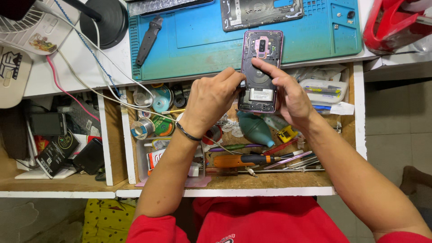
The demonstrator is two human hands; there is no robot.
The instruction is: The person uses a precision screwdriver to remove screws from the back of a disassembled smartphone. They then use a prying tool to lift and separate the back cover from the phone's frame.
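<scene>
white workbench [67, 67], open wooden drawers [279, 180], grey floor [396, 130]

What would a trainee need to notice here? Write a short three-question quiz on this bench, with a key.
1. True or false: the opened phone is held by both hands over the open drawer.
2. Which hand has a finger laid across the phone's exposed back: the left hand or the right hand?
3. Multiple choice: what lies on the blue work mat to the left of the phone? A) a dark-handled tool B) a red mug C) a pair of scissors

Key
1. True
2. The right hand
3. A
</scene>
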